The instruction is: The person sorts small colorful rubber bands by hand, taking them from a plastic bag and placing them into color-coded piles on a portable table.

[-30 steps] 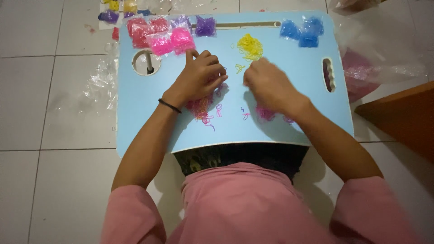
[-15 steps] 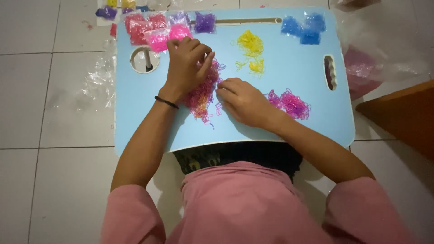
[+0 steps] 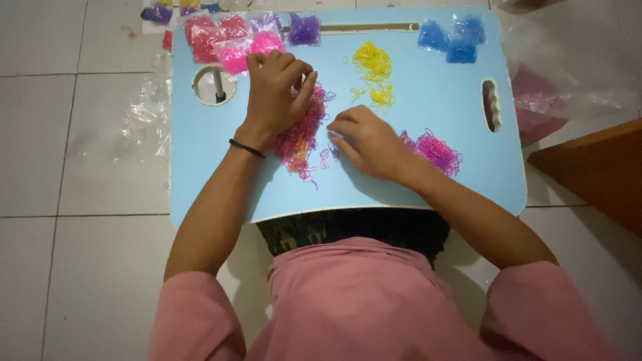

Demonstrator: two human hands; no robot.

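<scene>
The left hand lies flat, fingers spread, pressing a mixed pile of rubber bands at frame centre. The right hand, loosely curled, holds nothing visible. Two more piles sit on the blue surface: yellow and magenta.

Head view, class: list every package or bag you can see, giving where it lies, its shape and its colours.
Pink bags: small clear packets of pink and red bands, tray's far left corner.
Purple bag: small clear packet, far edge by the slot.
Blue bags: clear packets of blue bands, far right.
Large clear bag: crumpled, on the floor right of the tray.
No labels, signs or screens.
</scene>
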